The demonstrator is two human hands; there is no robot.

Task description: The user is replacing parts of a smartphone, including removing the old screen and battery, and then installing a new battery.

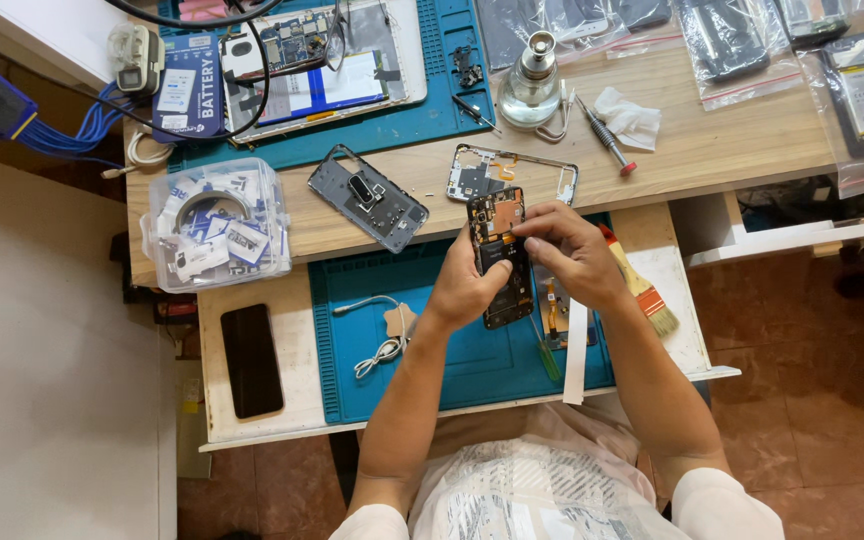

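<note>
From the head camera we look straight down on a wooden desk [712, 150] with a pull-out shelf carrying a teal work mat [472, 370]. Near the centre of the view we hold an opened phone [500, 255], its back off and its boards and black battery showing, raised just over the mat. Our left hand [464, 288] is closed around the phone's lower half from its 8 o'clock side, thumb laid across the battery. Our right hand [569, 250] comes in from 3 o'clock, fingers curled, fingertips [524, 240] pinching at the phone's upper half; whether they hold a small part we cannot tell.

At 12 o'clock from the phone, just beside it, lies a bare phone frame [512, 172]; at 10 o'clock a grey back cover [369, 197]. A clear plastic box [215, 225] of small packets sits at 9 o'clock, well apart, and a dark phone [251, 360] lies face up at 8 o'clock. A brush [642, 285] lies at 3 o'clock past our right hand. A glass bottle [532, 85] and a screwdriver [604, 135] rest toward 1 o'clock.
</note>
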